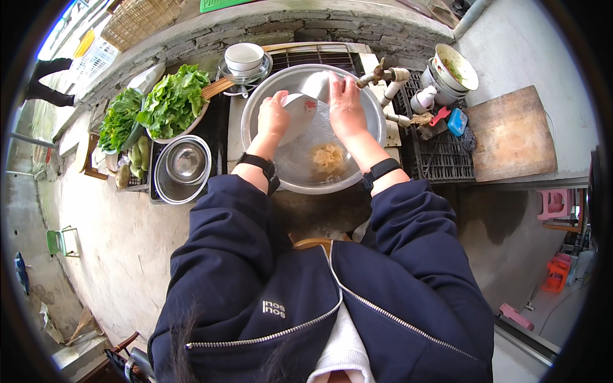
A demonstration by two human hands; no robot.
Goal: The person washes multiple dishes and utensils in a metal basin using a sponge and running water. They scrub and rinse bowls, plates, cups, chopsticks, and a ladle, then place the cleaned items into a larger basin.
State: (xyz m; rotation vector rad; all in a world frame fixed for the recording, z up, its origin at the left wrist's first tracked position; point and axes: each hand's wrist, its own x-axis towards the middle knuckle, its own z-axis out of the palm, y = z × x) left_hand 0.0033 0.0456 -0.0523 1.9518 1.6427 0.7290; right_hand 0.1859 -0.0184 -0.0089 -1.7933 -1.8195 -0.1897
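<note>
A large metal basin [249, 122] with water in it stands before me. Inside it, my left hand [274, 117] grips the edge of a white bowl [299, 117] decorated with a red flower. My right hand [346, 107] is over the basin's far right part, wet, with its fingers beside a pale, shiny curved surface [316, 86]. Whether those fingers grip that surface is unclear. A tan fibrous scrubber [328, 158], apparently loofah, lies in the water on the near side, apart from both hands.
Stacked white bowls [244, 57] and chopsticks [218, 88] sit at the back left. Leafy greens [172, 100] and nested metal bowls [184, 163] are further left. A brass tap [376, 74] juts over the basin's right rim. Rightward are a black crate [438, 163] and a wooden board [512, 134].
</note>
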